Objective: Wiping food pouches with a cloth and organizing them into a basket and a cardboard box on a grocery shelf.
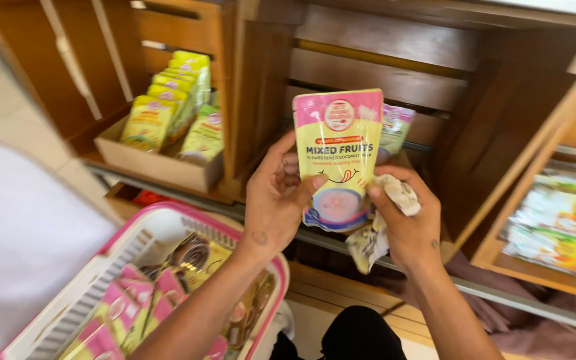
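My left hand (276, 197) grips a yellow and pink food pouch (338, 157) by its left edge and holds it upright in front of a wooden crate shelf (381, 77). My right hand (405, 213) pinches the pouch's lower right side while clutching a crumpled patterned cloth (376, 230). Behind the held pouch, a second similar pouch (395, 130) stands in the crate.
A pink and white basket (141, 230) with several pouches sits at lower left. A cardboard box (158, 167) of yellow-green pouches stands in the left crate. More packets (561, 220) lie in the crate at right. A metal rail (521, 300) runs along the shelf front.
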